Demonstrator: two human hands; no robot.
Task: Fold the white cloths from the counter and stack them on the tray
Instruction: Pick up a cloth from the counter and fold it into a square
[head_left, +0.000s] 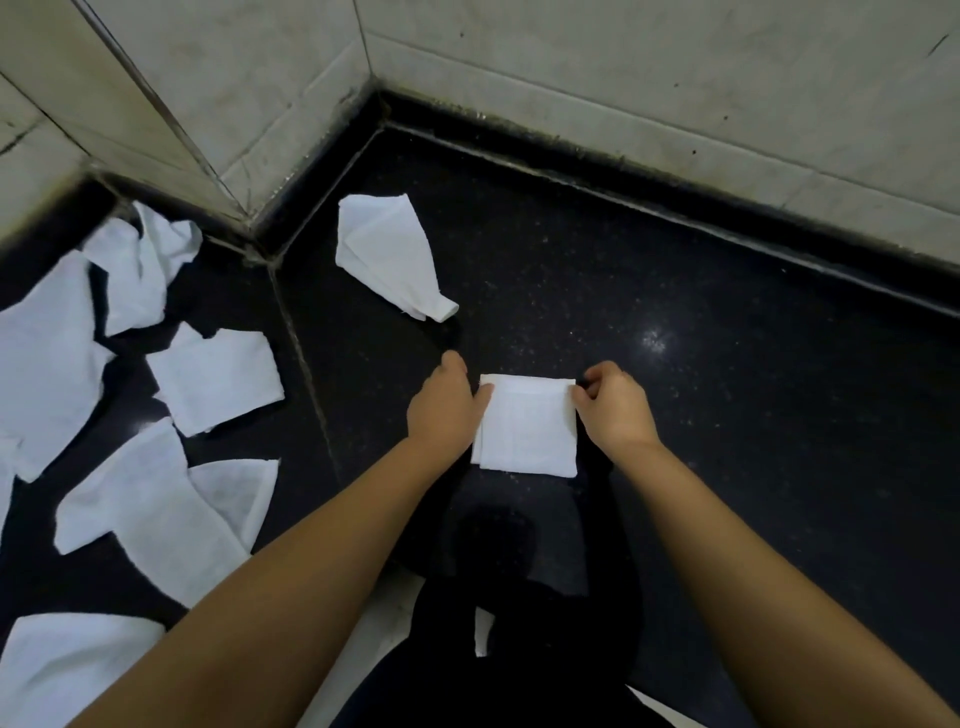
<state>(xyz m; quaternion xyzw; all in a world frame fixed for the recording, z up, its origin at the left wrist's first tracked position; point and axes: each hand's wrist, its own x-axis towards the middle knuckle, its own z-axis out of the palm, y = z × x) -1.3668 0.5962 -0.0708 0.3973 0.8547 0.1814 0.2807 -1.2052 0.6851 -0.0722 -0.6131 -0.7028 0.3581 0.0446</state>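
Counter (727, 338): black, glossy, flecked all over with fine pale specks; one bright white glare spot. Folded cloth (527, 423): plain white, no print, faint woven texture. Loose cloth (387, 254) near the corner: same plain white. Crumpled cloths (145, 499) at the left: white with a slight bluish cast. Wall tiles (623, 78): off-white to grey, smudged, with dark grimy joints. Clothing (519, 649) below: black.

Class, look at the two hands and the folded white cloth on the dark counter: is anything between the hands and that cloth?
Nothing visible is. The left hand touches the folded cloth at its left edge and the right hand pinches its right edge. The loose cloths lie apart, to the left. No tray is in view.
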